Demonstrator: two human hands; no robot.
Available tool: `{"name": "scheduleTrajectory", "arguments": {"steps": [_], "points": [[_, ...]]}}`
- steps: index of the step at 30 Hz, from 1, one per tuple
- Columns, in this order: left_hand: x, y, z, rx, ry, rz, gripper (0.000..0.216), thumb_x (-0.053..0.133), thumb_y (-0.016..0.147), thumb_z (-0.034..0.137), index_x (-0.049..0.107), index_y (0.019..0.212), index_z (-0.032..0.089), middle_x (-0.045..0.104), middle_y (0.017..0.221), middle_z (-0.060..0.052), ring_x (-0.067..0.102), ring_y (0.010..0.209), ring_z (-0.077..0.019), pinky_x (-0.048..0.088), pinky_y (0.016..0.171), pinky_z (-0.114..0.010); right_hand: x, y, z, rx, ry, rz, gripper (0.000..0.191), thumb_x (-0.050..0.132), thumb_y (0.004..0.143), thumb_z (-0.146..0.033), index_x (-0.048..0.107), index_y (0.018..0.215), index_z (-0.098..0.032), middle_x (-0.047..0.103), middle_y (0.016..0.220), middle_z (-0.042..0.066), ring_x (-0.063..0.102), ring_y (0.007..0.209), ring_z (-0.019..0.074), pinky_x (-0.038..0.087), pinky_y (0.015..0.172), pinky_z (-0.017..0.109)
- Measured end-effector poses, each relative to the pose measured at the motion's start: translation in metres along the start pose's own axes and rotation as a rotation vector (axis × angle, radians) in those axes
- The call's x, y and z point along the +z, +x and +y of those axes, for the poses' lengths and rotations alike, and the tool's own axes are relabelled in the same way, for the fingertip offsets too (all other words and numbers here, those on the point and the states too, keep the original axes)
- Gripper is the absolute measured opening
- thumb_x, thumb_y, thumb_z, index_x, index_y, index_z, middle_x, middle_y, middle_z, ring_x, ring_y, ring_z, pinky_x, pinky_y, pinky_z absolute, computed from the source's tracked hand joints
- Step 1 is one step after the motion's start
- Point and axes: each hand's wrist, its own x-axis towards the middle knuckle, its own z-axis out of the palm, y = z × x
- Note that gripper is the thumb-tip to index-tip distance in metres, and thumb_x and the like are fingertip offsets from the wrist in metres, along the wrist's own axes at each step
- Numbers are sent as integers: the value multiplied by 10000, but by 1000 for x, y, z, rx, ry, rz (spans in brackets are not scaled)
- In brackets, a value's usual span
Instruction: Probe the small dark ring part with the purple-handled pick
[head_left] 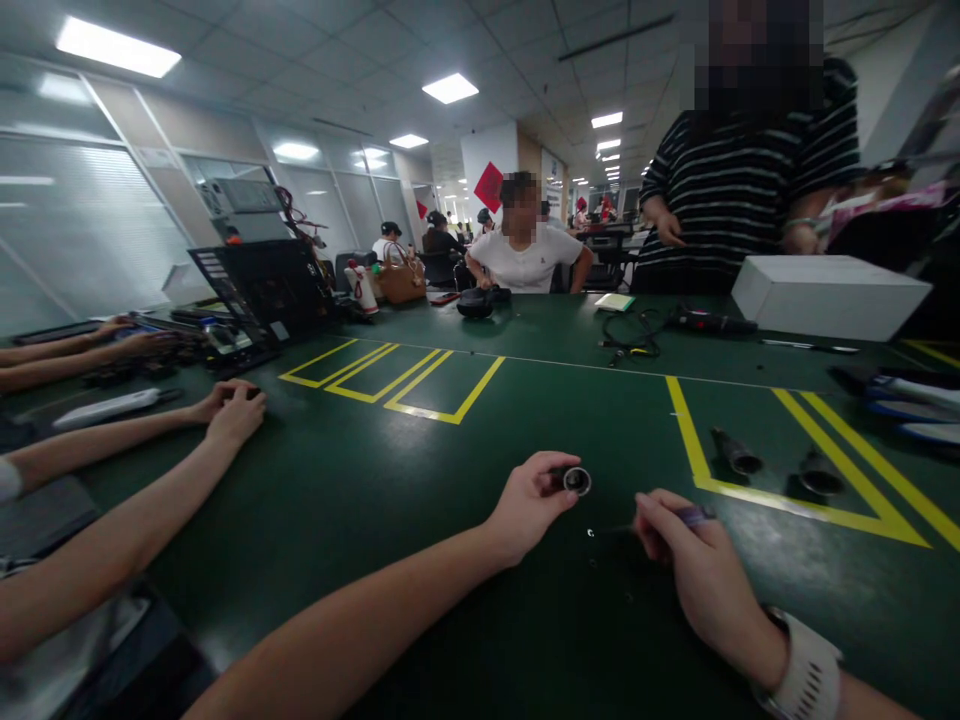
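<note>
My left hand (529, 505) is closed around a dark hollow metal cylinder (576, 481), its round open end turned toward me. To its right my right hand (682, 550) pinches a slim tool with a purplish handle (696, 515). The tool's thin shaft points left, below the cylinder and apart from it; its exact kind cannot be made out. By the shaft's tip is a tiny bright piece (590, 533), too small to name. Two more dark tapered metal parts, a left one (737, 452) and a right one (820, 472), lie inside a yellow-taped area on the green table (420, 560).
At my left, a co-worker's hands (236, 408) rest on the table, near a white tool (112, 405). Farther off stand an opened computer case (262, 290) and a white box (829, 295). A cable (630, 335) lies at the back. Two people are across the table.
</note>
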Motion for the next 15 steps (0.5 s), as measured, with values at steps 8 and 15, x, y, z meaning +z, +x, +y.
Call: {"name": "scheduleTrajectory", "arguments": {"steps": [8,15], "points": [[3,-3,5,-91,-33,75,402,612,712,-39,601,1070,142,681,975,-69,635,954,-181,476,901,-376,-3,-7,0,-170,-15,-57,281,506,864,-433,610,708,-224,593,682,14,547,677,191,430,616,305],[3,-3,3,-38,-13,99,331,644,710,9,623,1015,136,684,937,-56,642,908,-166,488,873,-353,4,-10,-10,-252,-184,-143,202,509,861,-361,611,750,-227,613,736,23,586,688,203,458,610,316]]}}
